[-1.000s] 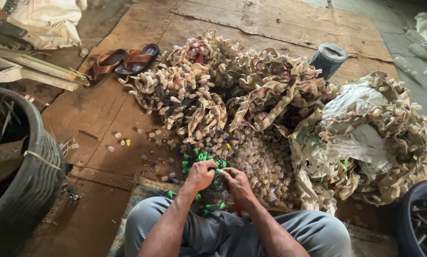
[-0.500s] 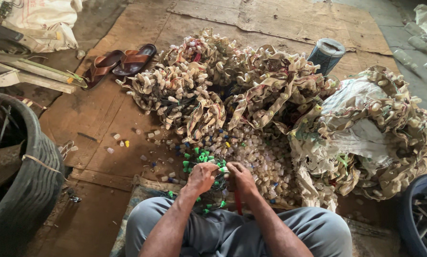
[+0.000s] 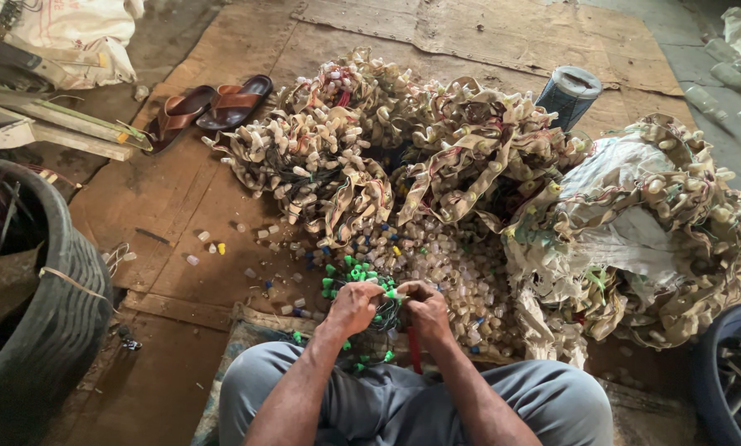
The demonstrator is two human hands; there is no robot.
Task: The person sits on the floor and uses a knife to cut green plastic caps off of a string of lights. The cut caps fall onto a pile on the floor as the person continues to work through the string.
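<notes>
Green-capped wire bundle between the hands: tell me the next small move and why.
Probably press one more loose cap onto the green-capped wire bundle. The left hand and right hand both pinch it at the lap, and the loose pale caps lie just ahead.

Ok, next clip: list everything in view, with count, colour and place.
wire string with green caps: one bundle, green on dark wire, in both hands
bundled strings with pale caps: several heaps, cream, centre and right
loose caps: many, pale, on the ground ahead of the hands
sandals: one pair, brown, upper left
cylinder: one, blue-grey, upper right
tyre: one, black, left edge
sack: one, whitish, top left
cardboard sheets: several, brown, covering the ground
left hand: grip on the green-capped string
right hand: grip on the same string
</notes>
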